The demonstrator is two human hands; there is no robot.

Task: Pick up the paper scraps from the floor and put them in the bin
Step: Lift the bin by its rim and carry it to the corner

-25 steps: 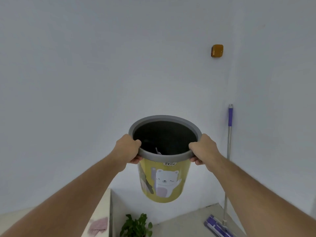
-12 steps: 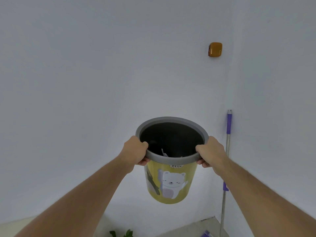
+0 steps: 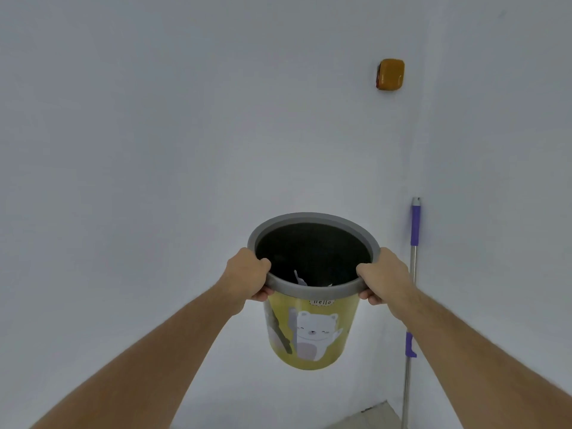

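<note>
A yellow bin (image 3: 312, 335) with a grey rim, a black inside and a white bear picture hangs in the air in front of a white wall. My left hand (image 3: 247, 277) grips the rim on its left side. My right hand (image 3: 382, 278) grips the rim on its right side. Inside the bin, near the front wall, the tips of pale paper scraps (image 3: 299, 278) show. No scraps on the floor are in view.
A mop handle (image 3: 414, 258) with purple grips leans in the wall corner at the right. An orange square fitting (image 3: 390, 74) sits high on the wall. A strip of grey floor (image 3: 368, 419) shows at the bottom right.
The view has tilted up, so the plant, the mop head and the floor at the bottom have left the frame. The bin, held in both hands, has shifted slightly right.
</note>
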